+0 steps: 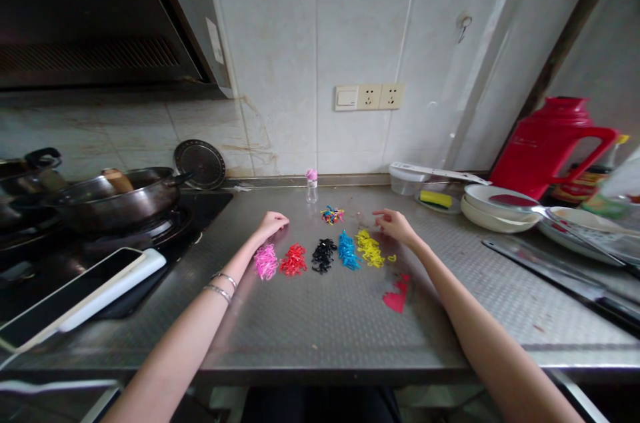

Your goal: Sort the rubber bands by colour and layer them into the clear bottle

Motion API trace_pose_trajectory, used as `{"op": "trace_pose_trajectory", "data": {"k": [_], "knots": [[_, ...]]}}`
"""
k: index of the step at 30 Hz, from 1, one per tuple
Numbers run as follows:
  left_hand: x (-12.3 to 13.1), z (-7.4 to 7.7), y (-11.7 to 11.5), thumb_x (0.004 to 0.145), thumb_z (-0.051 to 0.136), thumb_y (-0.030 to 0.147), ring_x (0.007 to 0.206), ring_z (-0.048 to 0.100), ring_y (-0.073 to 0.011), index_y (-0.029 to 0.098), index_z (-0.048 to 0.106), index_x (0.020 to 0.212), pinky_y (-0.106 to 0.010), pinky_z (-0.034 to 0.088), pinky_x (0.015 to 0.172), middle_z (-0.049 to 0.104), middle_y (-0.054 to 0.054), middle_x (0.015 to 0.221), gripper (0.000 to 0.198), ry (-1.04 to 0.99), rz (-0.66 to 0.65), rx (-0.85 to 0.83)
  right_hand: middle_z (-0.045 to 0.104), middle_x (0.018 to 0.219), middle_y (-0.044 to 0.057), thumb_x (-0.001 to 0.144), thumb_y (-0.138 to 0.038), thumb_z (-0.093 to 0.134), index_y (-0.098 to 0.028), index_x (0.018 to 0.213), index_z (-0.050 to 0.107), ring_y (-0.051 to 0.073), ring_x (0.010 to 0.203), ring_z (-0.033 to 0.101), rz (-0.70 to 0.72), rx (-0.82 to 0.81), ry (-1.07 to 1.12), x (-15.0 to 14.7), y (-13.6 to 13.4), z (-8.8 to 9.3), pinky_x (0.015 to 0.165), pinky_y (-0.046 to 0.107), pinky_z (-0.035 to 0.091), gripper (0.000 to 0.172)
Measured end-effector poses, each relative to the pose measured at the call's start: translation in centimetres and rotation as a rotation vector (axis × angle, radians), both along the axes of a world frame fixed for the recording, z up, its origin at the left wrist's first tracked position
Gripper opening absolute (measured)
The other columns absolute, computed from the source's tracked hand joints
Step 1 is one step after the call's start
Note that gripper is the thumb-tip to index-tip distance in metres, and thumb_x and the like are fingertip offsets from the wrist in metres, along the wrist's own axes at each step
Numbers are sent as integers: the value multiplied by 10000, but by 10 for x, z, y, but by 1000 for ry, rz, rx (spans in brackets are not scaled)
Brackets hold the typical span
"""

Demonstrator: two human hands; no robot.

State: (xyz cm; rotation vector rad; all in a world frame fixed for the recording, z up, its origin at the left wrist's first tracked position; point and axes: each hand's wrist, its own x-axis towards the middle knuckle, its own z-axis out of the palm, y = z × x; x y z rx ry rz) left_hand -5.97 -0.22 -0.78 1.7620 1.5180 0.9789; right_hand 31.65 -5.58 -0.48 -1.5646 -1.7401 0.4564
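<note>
Small rubber bands lie in sorted heaps on the steel counter (pixel 310 323): a pink pile (pixel 265 261), a red pile (pixel 293 260), a black pile (pixel 324 254), a blue pile (pixel 347 250) and a yellow pile (pixel 369 248). Behind them sits a small mixed-colour pile (pixel 332 214). My left hand (pixel 271 223) rests curled on the counter just behind the pink pile, holding nothing that I can see. My right hand (pixel 395 223) hovers behind the yellow pile, fingers pinched and pointing toward the mixed pile. A lone yellow band (pixel 392 257) lies beside the yellow heap.
A small clear bottle with a pink cap (pixel 311 185) stands near the wall. A wok (pixel 117 196) sits on the stove at left, with a phone (pixel 75 296) in front. At right are bowls (pixel 495 206), a red thermos (pixel 550 146) and a knife (pixel 565 279). A red scrap (pixel 397 296) lies mid-counter.
</note>
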Motion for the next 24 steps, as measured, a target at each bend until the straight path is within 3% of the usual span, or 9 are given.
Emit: {"op": "trace_pose_trajectory", "data": {"k": [5, 12, 17, 24], "knots": [[6, 6, -1, 631, 585, 240, 558, 532, -120, 102, 667, 678, -211, 382, 536, 616, -49, 589, 167, 49, -57, 48, 651, 665, 21, 704, -175, 439, -124, 1014, 586, 100, 528, 563, -30, -28, 26, 11, 1, -10, 535, 190, 427, 347], [51, 32, -16, 655, 587, 227, 720, 564, -157, 126, 678, 785, -250, 416, 692, 654, -58, 763, 188, 228, -409, 156, 649, 644, 20, 691, -157, 435, -121, 993, 607, 112, 561, 573, -17, -8, -13, 8, -2, -9, 578, 199, 430, 350], [89, 34, -17, 664, 576, 199, 783, 545, -178, 168, 689, 837, -269, 393, 741, 622, -68, 829, 208, 414, -407, 349, 652, 649, 14, 695, -173, 433, -129, 977, 611, 107, 553, 567, -23, -7, -26, 7, -4, -7, 584, 197, 429, 336], [114, 26, 0, 700, 506, 205, 601, 507, -139, 171, 704, 753, -240, 356, 576, 586, -75, 774, 208, 601, -448, 425, 650, 654, 16, 685, -174, 436, -129, 967, 622, 110, 569, 571, -12, -11, -37, 8, -4, -7, 588, 196, 420, 341]]}}
